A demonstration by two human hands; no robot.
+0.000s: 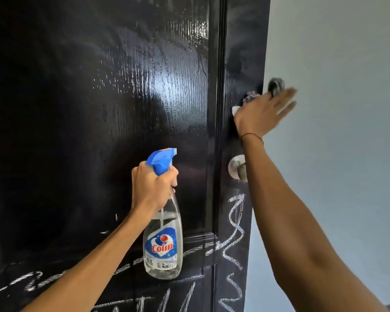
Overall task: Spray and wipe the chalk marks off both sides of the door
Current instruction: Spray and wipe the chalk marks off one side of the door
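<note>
Right hand (265,111) presses a grey-and-white rag (276,85) flat, fingers straight, against the glossy black wood-grain door (122,109) near its free edge, above the round metal knob (236,166). Left hand (153,188) grips the neck of a clear plastic spray bottle with blue trigger head (163,221), held in front of the door panel. Upper panel looks wet and wiped; white chalk scribbles (234,233) remain below the knob and along the bottom. Suggest: work top-down, overlap strokes, re-spray lower marks before wiping, refold rag. Label reads "Colin", "6X"; smaller print illegible.

Spray bottle (163,230) left of doorknob (236,167)
</note>
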